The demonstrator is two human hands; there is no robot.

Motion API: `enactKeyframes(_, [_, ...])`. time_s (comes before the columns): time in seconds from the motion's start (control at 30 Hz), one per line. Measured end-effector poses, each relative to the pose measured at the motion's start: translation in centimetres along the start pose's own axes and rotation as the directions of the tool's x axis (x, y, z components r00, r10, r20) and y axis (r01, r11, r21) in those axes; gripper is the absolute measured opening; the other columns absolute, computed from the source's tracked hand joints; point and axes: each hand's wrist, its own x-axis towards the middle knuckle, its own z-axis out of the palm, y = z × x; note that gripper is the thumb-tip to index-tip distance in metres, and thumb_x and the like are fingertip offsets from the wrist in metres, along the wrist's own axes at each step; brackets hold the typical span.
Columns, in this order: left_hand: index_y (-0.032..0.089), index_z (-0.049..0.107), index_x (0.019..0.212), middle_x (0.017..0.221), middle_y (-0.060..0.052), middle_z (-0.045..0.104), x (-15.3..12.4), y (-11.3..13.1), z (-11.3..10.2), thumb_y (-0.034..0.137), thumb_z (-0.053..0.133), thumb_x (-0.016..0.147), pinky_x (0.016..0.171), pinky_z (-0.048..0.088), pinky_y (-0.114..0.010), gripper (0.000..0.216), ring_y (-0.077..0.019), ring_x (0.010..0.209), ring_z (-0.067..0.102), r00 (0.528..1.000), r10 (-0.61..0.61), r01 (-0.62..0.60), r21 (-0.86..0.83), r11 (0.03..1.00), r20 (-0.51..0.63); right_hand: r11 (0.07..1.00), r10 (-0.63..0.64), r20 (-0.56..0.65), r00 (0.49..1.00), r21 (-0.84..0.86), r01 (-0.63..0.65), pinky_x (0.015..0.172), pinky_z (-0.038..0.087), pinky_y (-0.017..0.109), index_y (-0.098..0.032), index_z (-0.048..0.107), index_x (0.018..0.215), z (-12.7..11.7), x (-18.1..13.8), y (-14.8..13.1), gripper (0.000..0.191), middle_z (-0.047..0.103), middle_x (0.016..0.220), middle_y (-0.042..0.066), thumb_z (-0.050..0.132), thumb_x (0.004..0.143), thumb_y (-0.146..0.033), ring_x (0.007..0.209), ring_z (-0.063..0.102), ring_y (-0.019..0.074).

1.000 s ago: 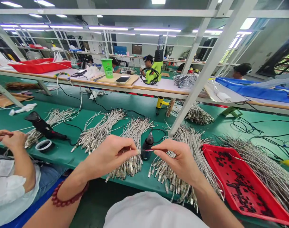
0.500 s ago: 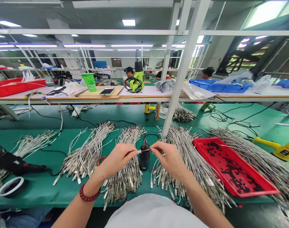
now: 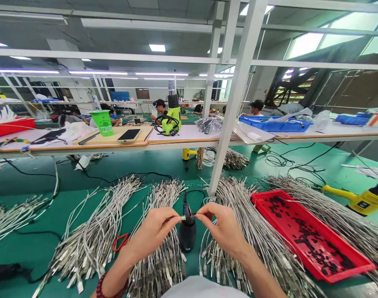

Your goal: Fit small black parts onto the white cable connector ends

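Observation:
My left hand point(image 3: 159, 232) is closed in a pinch on a small light-coloured cable connector point(image 3: 183, 218). Facing it, my right hand point(image 3: 219, 225) pinches thin reddish wires point(image 3: 193, 215) between thumb and forefinger. A short dark piece spans the gap between the fingertips; its exact kind is too small to tell. Both hands are over a black heat gun point(image 3: 188, 238) standing on the green bench. Beside my left hand lies a bundle of white cables with metal plugs point(image 3: 159, 265). Another cable bundle point(image 3: 238, 207) lies behind and under my right arm.
A red tray point(image 3: 316, 244) with small black pieces is at the right, by a yellow heat gun point(image 3: 362, 203). A white post point(image 3: 235, 99) rises from the bench. The shelf point(image 3: 189, 142) carries a green cup point(image 3: 102, 123), a phone point(image 3: 129, 135) and a green heat gun point(image 3: 173, 118).
My view has tilted up and shifted a little, so the bench sits lower in the picture. Both hands keep their pinch above the black heat gun.

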Motion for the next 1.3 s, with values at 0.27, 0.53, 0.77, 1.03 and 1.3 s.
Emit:
enactKeyframes(0.27, [0.016,0.068,0.075,0.063,0.003,0.058,2.2,-1.8,0.4,0.032,0.046,0.093,0.054,0.027,-0.022,0.032,-0.0101,0.056,0.041,1.000,-0.013,0.013,0.005,1.000,0.000,0.999,0.040,0.001,0.999,-0.009,-0.040,0.057,0.038,0.023,-0.021,0.066,0.077,0.5,0.5,1.7,0.011,0.065,0.070,-0.002,0.060,0.086,-0.017,0.065,0.057,0.0134])
enactKeyframes(0.53, [0.018,0.071,0.078,0.068,0.000,0.065,2.9,-3.0,1.6,0.032,0.048,0.092,0.054,0.029,-0.022,0.030,-0.0120,0.058,0.048,0.999,-0.030,0.031,0.034,0.999,-0.024,0.997,0.075,-0.016,0.997,0.011,-0.075,0.057,0.038,0.023,-0.020,0.065,0.076,2.0,1.0,3.9,0.012,0.064,0.070,-0.002,0.059,0.086,-0.019,0.063,0.055,0.0129])
enactKeyframes(0.77, [0.019,0.071,0.078,0.072,0.000,0.068,3.2,-3.4,2.8,0.029,0.050,0.090,0.058,0.034,-0.022,0.026,-0.0135,0.063,0.055,0.997,-0.045,0.050,0.074,0.996,-0.062,0.994,0.106,-0.003,0.994,0.007,-0.106,0.057,0.038,0.023,-0.021,0.065,0.077,2.3,0.9,5.0,0.012,0.063,0.070,-0.001,0.057,0.086,-0.020,0.063,0.055,0.0138])
enactKeyframes(1.03, [0.020,0.072,0.082,0.075,-0.002,0.070,3.6,-4.3,3.7,0.029,0.052,0.089,0.062,0.038,-0.023,0.024,-0.0149,0.067,0.058,0.994,-0.046,0.057,0.102,0.993,-0.103,0.992,0.124,-0.011,0.992,0.005,-0.124,0.058,0.040,0.023,-0.020,0.066,0.075,3.0,1.0,5.8,0.012,0.065,0.070,-0.001,0.058,0.084,-0.017,0.062,0.056,0.0136])
enactKeyframes(1.3, [0.019,0.073,0.081,0.074,-0.004,0.070,3.9,-4.5,4.2,0.028,0.053,0.089,0.063,0.040,-0.025,0.023,-0.0160,0.067,0.058,0.993,-0.032,0.047,0.133,0.990,-0.112,0.992,0.125,-0.015,0.992,-0.018,-0.125,0.058,0.040,0.024,-0.019,0.066,0.077,3.1,1.0,6.1,0.013,0.065,0.070,0.001,0.056,0.084,-0.018,0.062,0.057,0.0145])
